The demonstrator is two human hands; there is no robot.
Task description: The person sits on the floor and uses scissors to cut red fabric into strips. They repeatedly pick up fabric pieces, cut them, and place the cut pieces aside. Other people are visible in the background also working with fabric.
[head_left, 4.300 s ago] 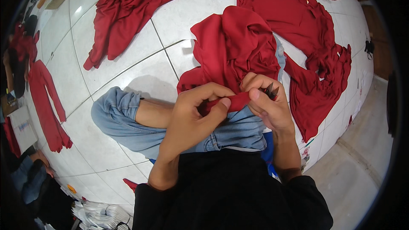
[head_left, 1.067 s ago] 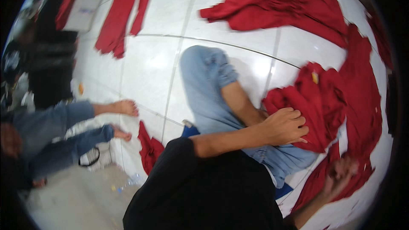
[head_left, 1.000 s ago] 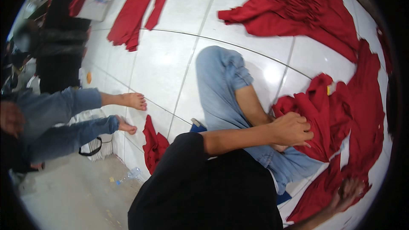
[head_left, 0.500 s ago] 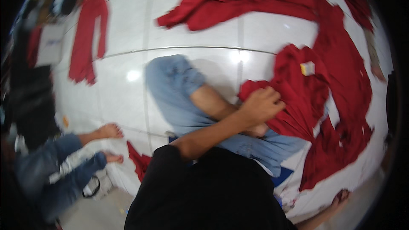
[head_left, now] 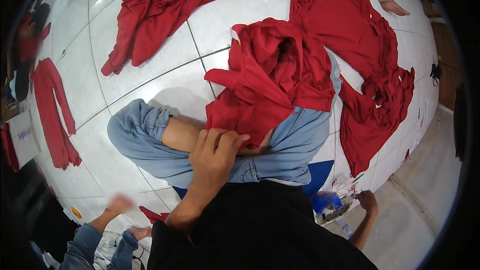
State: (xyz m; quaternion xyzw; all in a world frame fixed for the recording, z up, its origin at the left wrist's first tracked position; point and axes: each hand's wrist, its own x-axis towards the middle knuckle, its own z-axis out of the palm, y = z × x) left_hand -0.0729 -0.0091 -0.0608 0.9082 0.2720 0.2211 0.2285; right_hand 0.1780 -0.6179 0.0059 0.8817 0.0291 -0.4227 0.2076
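A bunched red garment (head_left: 280, 65) lies across my lap, its near edge spread over my crossed legs in light blue jeans (head_left: 150, 125). My left hand (head_left: 215, 152) is closed on this near edge, pinching the cloth between thumb and fingers. Far out to the right, my right hand (head_left: 367, 201) is low by the floor, fingers curled; whatever it holds is too small to make out. Just left of it lie a blue plastic packet (head_left: 327, 202) and a shallow box (head_left: 334, 213) of small items. A little yellow and white tag shows at the garment's far left edge.
More red garments lie flat on white tiles: one ahead (head_left: 155, 15), one along the right (head_left: 370, 85), one at far left (head_left: 52, 115). Another person's legs (head_left: 122, 250) are at lower left. A bare foot (head_left: 395, 7) shows at upper right. A white box (head_left: 22, 137) stands left.
The view has swung right, so the scene sits further left. My left hand now grips the garment's near edge, where before it hovered over the cloth. My right hand stays low at the right.
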